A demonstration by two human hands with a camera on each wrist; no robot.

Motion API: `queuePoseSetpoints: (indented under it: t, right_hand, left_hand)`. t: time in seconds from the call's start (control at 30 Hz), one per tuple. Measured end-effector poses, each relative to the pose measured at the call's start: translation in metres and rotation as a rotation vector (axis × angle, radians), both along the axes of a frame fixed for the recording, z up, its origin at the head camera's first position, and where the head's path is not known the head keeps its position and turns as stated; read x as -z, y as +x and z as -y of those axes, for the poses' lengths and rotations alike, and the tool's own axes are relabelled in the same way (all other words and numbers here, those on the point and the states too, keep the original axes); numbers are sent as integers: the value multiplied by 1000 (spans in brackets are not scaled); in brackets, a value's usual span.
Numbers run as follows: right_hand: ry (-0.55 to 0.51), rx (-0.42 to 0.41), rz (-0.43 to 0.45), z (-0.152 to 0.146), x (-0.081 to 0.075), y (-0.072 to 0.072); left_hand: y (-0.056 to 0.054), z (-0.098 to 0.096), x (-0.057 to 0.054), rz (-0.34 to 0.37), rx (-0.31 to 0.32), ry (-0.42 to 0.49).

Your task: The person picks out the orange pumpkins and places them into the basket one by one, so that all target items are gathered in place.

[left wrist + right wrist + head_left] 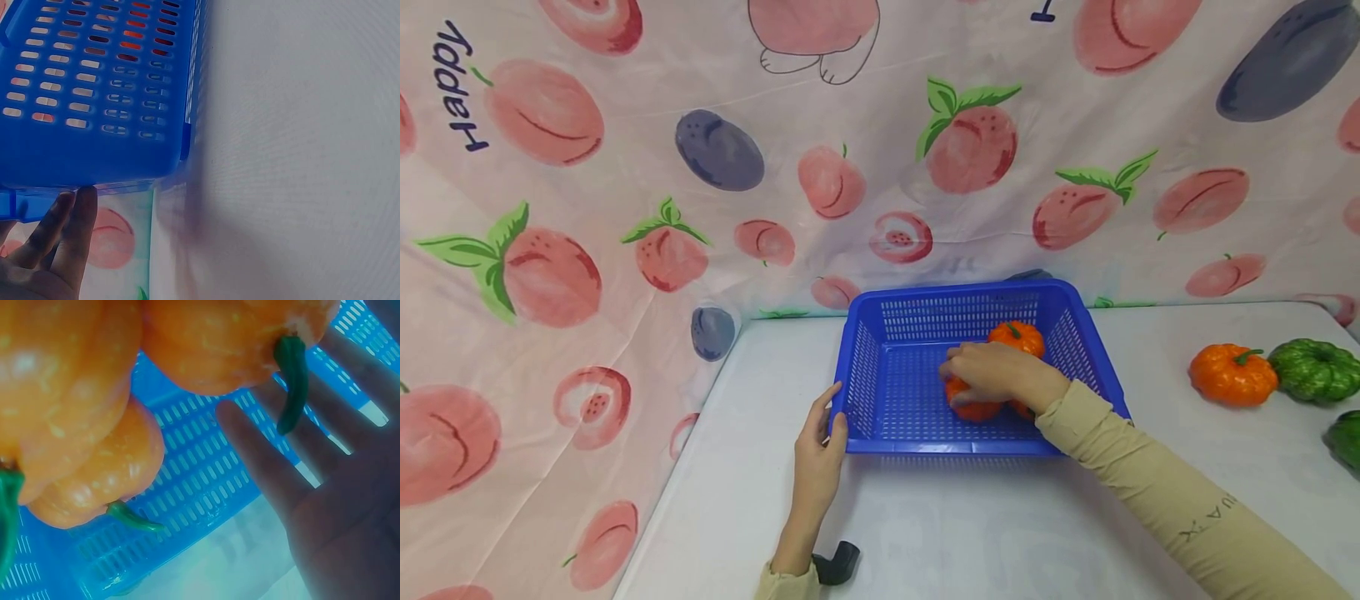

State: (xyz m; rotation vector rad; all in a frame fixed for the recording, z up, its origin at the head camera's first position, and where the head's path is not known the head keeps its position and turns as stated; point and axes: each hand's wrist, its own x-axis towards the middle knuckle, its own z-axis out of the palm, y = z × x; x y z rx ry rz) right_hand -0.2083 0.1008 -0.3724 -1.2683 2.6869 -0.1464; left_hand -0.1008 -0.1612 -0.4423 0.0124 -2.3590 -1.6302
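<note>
Blue basket (pixel 940 447) on white table (pixel 760 392), probably the largest source of trouble: apt to skid or swing if dragged during a reach, with just the left hand (pixel 816 454) for a brace, at the left rim near the front corner. Left fingers nearly straight, touching the plastic, thumb apart from them; perhaps too light a contact against a sudden tug. Right sleeve (pixel 1150 475) across the front right rim in the head view, touching or not cannot tell; possible snag at the cuff on a lift. Right hand (pixel 988 371) inside the basket, over the front pumpkin (pixel 973 410), fingers spread from one another yet bent round it, one fingertip seemingly free in the wrist view; firmness of hold cannot tell. Slip conceivable, from smooth rounded skin and uneven finger contact. Knock or roll conceivable too for the back pumpkin (pixel 1018 335) and the third pumpkin (pixel 1024 408), both crowded close in the basket's right half. As for looks: basket rectangular, deep blue, slotted in walls and floor. Pumpkins squat, ribbed, bright orange with paler flecks, shiny as if lacquered. Front one right of the basket's centre, largely hidden under the palm from above; raised or resting on the floor, cannot tell. Smallest: stem (pixel 294 387) by the fingers in the wrist view, dark green, thick, curved.
</note>
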Motion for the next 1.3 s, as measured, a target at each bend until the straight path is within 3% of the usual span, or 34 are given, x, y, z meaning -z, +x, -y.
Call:
queuePoseSetpoints:
  t: [0.47, 1.3]
  right_hand:
    - [12, -8, -45, -3, 1, 1]
    - [-66, 46, -88, -38, -27, 12]
  left_hand:
    - [0, 1, 3, -9, 8, -1]
    - [0, 1, 4, -19, 13, -5]
